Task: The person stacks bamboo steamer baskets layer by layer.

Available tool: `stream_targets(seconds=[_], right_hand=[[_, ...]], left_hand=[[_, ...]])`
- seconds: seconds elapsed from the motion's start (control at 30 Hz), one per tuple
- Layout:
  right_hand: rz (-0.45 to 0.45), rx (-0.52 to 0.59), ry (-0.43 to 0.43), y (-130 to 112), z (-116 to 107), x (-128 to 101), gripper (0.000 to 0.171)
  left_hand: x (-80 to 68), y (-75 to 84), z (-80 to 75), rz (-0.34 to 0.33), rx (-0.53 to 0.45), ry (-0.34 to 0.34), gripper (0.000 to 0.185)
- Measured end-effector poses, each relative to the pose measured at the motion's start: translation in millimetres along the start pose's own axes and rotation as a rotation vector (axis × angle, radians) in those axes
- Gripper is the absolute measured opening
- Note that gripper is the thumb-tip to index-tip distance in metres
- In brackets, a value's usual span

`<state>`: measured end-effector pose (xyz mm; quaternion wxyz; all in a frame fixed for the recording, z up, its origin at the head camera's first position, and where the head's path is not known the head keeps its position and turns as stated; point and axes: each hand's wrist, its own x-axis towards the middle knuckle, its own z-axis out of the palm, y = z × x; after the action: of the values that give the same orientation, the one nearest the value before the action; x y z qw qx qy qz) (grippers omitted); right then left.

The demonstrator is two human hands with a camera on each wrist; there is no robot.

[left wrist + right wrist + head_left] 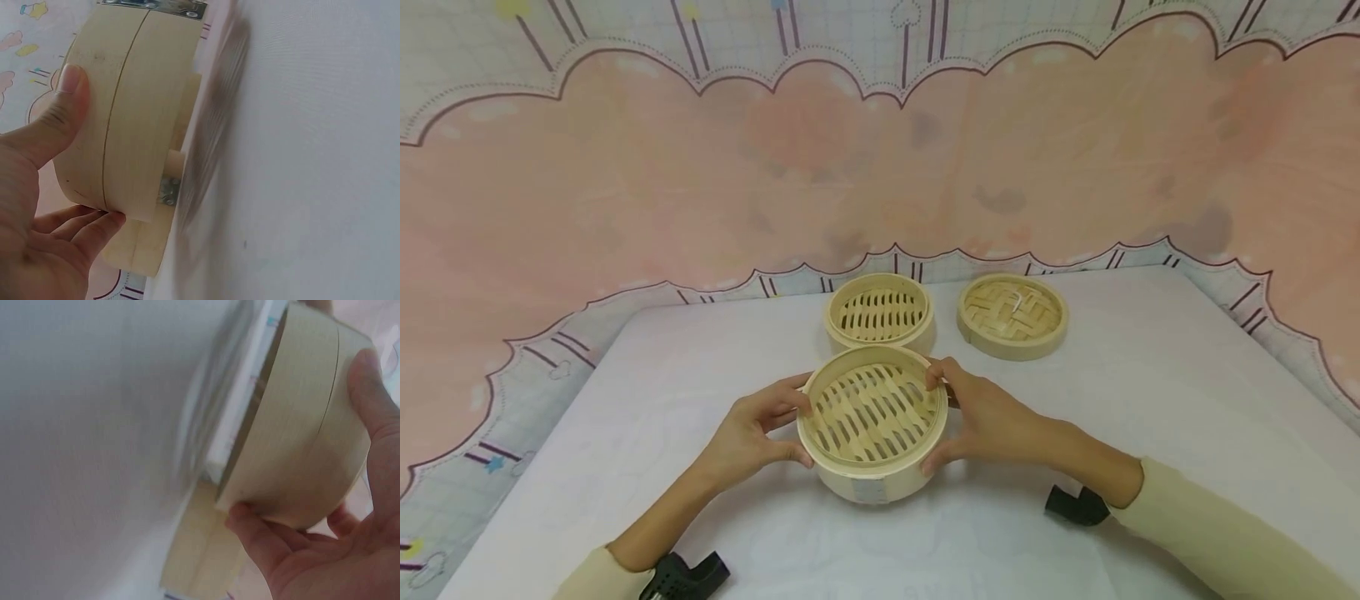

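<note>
Bamboo steamer tray (pixel 872 425) sits between our hands near the worktop's (pixel 1150 400) front middle, tilted slightly with its slatted opening facing up. Our left hand (pixel 752 433) and right hand (pixel 985 417) grip its opposite walls, fingers curled around the rim. Behind it, close by, stand a second tray (pixel 880 315) and a woven lid (pixel 1012 315); bare worktop spreads to both sides.

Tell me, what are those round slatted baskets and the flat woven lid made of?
The near round slatted basket held by both hands looks like pale unvarnished bamboo: a thin bent wall band with a visible seam, and flat slats across the bottom. The far round slatted basket matches it. The flat round woven lid seems plaited from bamboo strips in a herringbone pattern, with a matt finish.
</note>
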<state>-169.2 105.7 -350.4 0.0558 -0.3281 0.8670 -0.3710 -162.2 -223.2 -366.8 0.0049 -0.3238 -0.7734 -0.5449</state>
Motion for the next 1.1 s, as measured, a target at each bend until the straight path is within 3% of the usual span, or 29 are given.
stream_targets(seconds=[0.17,0.4,0.87,1.1], right_hand=[[0.010,0.020,-0.006,5,-9,-3,0.084],[0.042,0.032,-0.022,13,-18,-10,0.082],[-0.069,0.085,-0.077,35,-31,-18,0.065],[-0.078,0.103,-0.107,43,-43,-21,0.059]], left_hand=[[5.6,-4.1,7.8,-0.024,-0.024,0.001,0.047],[17.0,-3.4,17.9,0.001,0.001,-0.001,0.047],[24.8,-9.7,31.7,0.035,-0.037,-0.025,0.047],[30.3,-13.6,39.2,0.054,-0.120,-0.050,0.046]])
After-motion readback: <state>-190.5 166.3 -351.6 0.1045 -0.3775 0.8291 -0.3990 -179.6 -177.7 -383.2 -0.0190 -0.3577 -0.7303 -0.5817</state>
